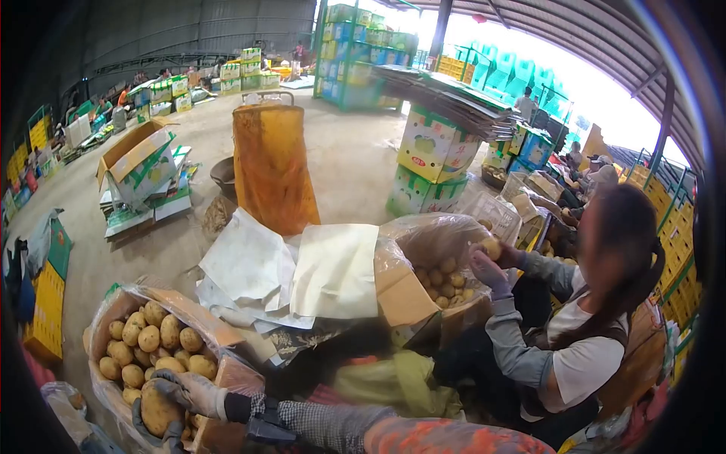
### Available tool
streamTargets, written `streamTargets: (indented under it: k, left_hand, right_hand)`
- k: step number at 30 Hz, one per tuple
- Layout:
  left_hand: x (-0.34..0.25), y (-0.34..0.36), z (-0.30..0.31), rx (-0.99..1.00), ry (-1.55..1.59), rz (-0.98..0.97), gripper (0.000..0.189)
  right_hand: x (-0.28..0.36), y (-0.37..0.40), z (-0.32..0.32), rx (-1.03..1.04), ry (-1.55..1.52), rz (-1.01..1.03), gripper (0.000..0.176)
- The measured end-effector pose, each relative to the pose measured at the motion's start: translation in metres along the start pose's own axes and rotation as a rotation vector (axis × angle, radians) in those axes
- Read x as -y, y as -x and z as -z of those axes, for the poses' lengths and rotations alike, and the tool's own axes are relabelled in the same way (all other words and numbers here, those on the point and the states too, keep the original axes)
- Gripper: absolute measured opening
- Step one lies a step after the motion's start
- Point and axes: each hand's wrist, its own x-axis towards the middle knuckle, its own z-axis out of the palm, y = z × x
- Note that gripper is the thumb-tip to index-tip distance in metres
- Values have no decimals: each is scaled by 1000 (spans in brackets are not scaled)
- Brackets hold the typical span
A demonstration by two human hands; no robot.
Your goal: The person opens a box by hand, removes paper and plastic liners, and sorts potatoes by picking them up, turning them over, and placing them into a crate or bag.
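Note:
A large potato [159,409] is between my two gloved hands at the lower left, over the near side of a plastic-lined cardboard box [219,333]. My right hand [195,393], in a grey glove with dark fingertips, is closed over the potato's upper right side. From below, my left hand [168,436] wraps its dark gloved fingers around the potato; the rest of that hand is cut off by the frame's lower edge. Several potatoes [171,331] fill the box. A checked sleeve [329,425] covers my right forearm.
At right, a seated co-worker [582,318] holds a potato [491,247] over another lined box [401,291]. White paper sheets [336,268] lie between the boxes. Behind them stands an orange sack-covered stand [272,166]. Cartons [435,147] with stacked flat cardboard [454,98] stand farther back.

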Motion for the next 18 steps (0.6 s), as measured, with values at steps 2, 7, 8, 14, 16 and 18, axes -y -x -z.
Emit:
streamTargets:
  k: [2, 7, 8, 14, 16, 18]
  left_hand:
    - [-30, -2, -7, 95, 222, 147, 44]
    - [29, -8, 11, 65, 377, 193, 73]
    - [29, -6, 14, 55, 360, 199, 77]
    - [34, 4, 28, 8, 821, 357, 100]
    - [40, 6, 29, 21, 864, 340, 99]
    - [41, 5, 27, 55, 939, 301, 96]
  right_hand:
    - [-12, 0, -2, -64, 25, 30, 36]
    - [-2, 10, 8, -61, -23, 36, 36]
    - [9, 16, 19, -38, -36, 31, 37]
    - [88, 8, 23, 246, 12, 158, 51]
    - [79, 4, 15, 221, 14, 230, 59]
    - [86, 5, 14, 204, 39, 158, 47]
